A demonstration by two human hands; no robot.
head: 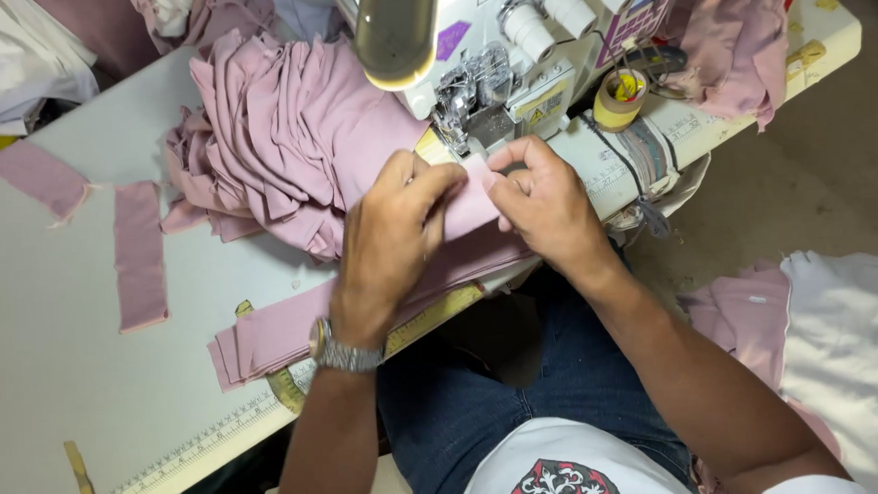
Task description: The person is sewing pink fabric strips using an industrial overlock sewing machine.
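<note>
Both hands pinch one folded pink fabric strip (469, 207) just in front of the sewing machine (509, 63): left hand (391, 241) closed on its near fold, right hand (547, 206) gripping its far end with thumb and fingertips. Thin, matte dusty pink, it trails under the left wrist. It looks light, limp and easily shifted, so holding it close to the edges seems best.

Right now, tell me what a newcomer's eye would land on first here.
First, the left hand and right hand pinching a small folded strip of dusty-pink fabric at picture centre, just in front of the white sewing machine. Next, the big heap of crumpled pink fabric pieces piled left of the machine on the white worktable.
</note>
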